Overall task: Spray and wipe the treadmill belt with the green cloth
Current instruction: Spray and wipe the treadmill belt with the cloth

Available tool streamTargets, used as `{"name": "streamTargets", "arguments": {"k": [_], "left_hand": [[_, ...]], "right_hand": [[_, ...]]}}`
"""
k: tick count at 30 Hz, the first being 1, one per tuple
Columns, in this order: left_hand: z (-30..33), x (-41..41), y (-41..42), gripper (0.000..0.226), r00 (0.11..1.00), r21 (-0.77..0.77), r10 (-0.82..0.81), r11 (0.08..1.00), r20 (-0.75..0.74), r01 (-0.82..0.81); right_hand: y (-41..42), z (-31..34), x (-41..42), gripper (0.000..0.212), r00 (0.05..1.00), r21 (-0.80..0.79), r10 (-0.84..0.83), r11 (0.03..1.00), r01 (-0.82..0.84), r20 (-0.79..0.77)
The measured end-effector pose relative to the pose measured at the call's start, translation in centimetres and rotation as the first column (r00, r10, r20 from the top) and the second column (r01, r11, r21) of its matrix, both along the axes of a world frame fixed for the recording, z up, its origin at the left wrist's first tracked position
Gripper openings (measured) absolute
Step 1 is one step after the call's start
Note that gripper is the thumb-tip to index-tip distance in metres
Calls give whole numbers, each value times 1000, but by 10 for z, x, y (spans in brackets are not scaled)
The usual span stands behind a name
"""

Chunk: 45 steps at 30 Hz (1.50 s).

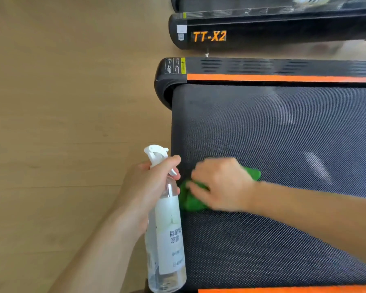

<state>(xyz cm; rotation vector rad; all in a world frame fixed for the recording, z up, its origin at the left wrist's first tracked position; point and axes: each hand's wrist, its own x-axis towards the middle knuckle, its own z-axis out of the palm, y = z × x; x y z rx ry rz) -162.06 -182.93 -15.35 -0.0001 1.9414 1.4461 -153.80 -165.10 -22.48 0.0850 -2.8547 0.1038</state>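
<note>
— Where is the green cloth (193, 199)?

— On the treadmill belt (283, 144), close to the belt's rear edge. The right hand (220, 185) lies flat on top of it, palm down, fingers spread over the bunched fabric, pressing it against the dark woven surface (only the cloth's two ends peek out from beneath the hand).

— And the other hand?

— The left hand (150, 187) is wrapped around the neck of a clear spray bottle (167, 229), with the index finger curled over the front by the white trigger. The bottle stands roughly upright, just beside the belt's end, over the wooden floor (61, 123).

— Anything else nearby?

— An orange stripe (283, 78) runs along the far side rail, and a second treadmill (262, 30) marked "TT-X2" sits beyond it.
</note>
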Motion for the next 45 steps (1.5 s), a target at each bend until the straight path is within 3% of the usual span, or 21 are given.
{"name": "streamTargets", "arguments": {"k": [2, 4, 6, 7, 10, 14, 18, 19, 21, 23, 25, 26, 28, 33, 37, 38, 40, 43, 45], "left_hand": [[-2, 0, -2, 31, 1000, 0, 3, 1000, -2, -3], [-2, 1, -2, 29, 1000, 14, 15, 1000, -6, -15], [-1, 0, 0, 28, 1000, 30, 20, 999, -7, -19], [-2, 1, 1, 28, 1000, 38, 13, 999, -6, -13], [-3, 3, 4, 28, 1000, 41, -8, 999, -12, 9], [-6, 7, 8, 30, 1000, 23, -30, 999, -8, 30], [-8, 8, 10, 29, 999, 7, -26, 1000, -25, 26], [-8, 7, 10, 29, 1000, 8, -18, 1000, -25, 18], [-6, 7, 7, 28, 1000, 13, 1, 1000, -18, -1], [-4, 5, 5, 27, 1000, 36, 8, 999, -10, -7], [-4, 4, 4, 27, 1000, 46, 19, 999, -19, -18], [-5, 4, 5, 26, 999, 46, 25, 999, -26, -24], [-5, 5, 8, 25, 999, 46, 34, 998, -37, -32], [-2, 9, 11, 25, 999, 56, 40, 998, -36, -38], [0, 13, 12, 27, 998, 44, 23, 999, -56, -21], [-1, 13, 13, 28, 998, 41, 21, 999, -60, -19], [-1, 13, 12, 30, 998, 31, 30, 999, -60, -28], [-1, 13, 13, 30, 996, 28, 37, 999, -77, -35], [-3, 12, 16, 29, 995, 32, 57, 998, -77, -55]], "right_hand": [[44, 3, -44, 37, 958, 2, -286, 958, 286, -9], [84, 2, -80, 38, 827, -21, -561, 827, 561, 31], [92, -2, -95, 39, 752, -22, -657, 752, 659, 47], [84, 0, -91, 38, 744, -25, -666, 744, 668, 53], [32, -3, -36, 37, 849, -19, -528, 849, 528, 8], [-31, 2, 68, 35, 984, -76, -176, 981, 178, 22], [-3, 3, 68, 36, 993, -55, 109, 993, -107, 40], [14, 3, 49, 38, 997, 8, 67, 998, -67, 26], [56, 3, 4, 42, 977, 34, -212, 977, 212, 1], [95, 5, -37, 41, 864, -7, -503, 864, 503, 19], [103, 0, -58, 39, 766, -8, -642, 766, 642, 16], [95, 1, -57, 38, 746, -10, -665, 746, 665, 8], [64, -2, -29, 38, 796, 4, -606, 796, 606, 9], [-21, -1, 87, 35, 989, -82, -149, 985, 150, 23], [9, -2, 82, 35, 992, -48, 119, 992, -118, 29], [23, -2, 67, 35, 996, -20, 92, 996, -92, 14], [55, -3, 27, 38, 993, 15, -118, 993, 119, -30], [88, -2, -35, 43, 888, -40, -459, 888, 458, -16], [88, -4, -56, 41, 832, -61, -555, 830, 554, 1]]}}
